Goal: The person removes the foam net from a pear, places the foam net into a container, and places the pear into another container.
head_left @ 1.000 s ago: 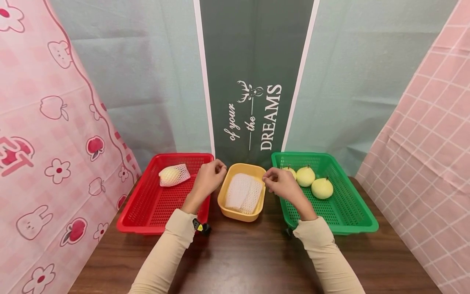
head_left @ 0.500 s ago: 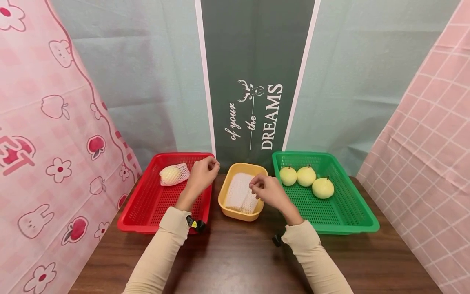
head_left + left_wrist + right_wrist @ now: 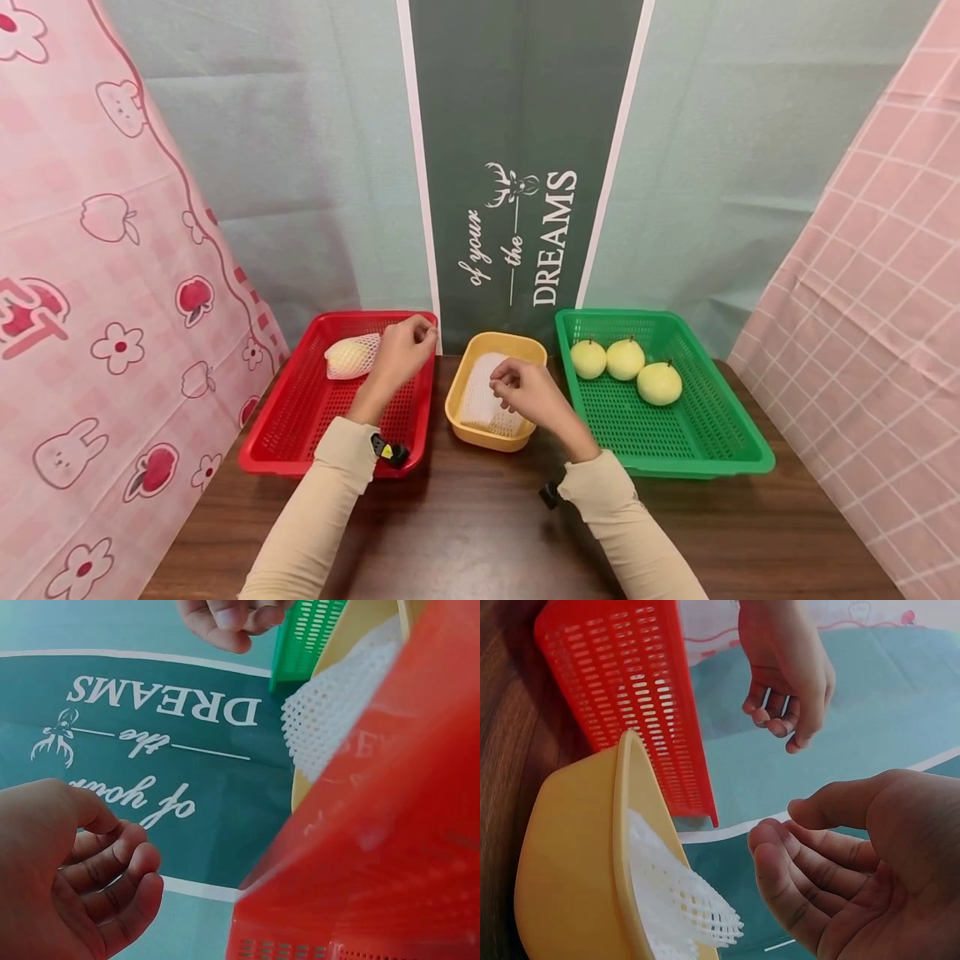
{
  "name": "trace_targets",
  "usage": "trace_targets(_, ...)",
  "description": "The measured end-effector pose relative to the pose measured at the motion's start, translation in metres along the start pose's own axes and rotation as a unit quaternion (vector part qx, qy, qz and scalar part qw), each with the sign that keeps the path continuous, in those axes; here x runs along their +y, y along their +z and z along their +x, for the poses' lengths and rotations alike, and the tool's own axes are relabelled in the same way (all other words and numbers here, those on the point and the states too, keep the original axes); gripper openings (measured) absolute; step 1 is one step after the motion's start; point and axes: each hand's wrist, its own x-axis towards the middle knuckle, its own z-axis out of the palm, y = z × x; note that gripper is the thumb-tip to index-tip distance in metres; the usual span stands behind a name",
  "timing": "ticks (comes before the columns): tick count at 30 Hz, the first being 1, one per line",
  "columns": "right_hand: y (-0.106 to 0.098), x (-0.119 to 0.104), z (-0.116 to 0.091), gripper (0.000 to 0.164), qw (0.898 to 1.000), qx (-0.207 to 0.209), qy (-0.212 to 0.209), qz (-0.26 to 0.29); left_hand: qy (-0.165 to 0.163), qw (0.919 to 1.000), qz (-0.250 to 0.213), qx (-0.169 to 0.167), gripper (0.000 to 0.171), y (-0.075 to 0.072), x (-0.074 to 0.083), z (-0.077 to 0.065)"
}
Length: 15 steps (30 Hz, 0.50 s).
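Note:
My left hand hovers over the right side of a red basket, its fingers loosely curled around nothing. A pear in a white foam net lies in that basket, left of the hand. Above a yellow container is my right hand. In the right wrist view its thumb and fingertips sit close together with nothing visible between them. White foam net sleeves lie flat in the container below, partly hidden by this hand. One mesh end sticks up past the rim in the right wrist view.
A green basket stands on the right with three yellow-green pears, a left one, a middle one and a right one. Everything stands on a brown wooden table. Cloth curtains close off the back and sides.
Both hands have moved left. The right hand went from the green basket's edge to over the yellow container, and the left hand drew further over the red basket. Baskets and pears stay put.

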Motion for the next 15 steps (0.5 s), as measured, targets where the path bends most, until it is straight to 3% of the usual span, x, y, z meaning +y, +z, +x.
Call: trace_targets(15,0.018,-0.014,0.010,0.010,0.999,0.018,0.010,0.043,-0.014,0.9997,0.016,-0.010,0.020,-0.012,-0.019,0.005)
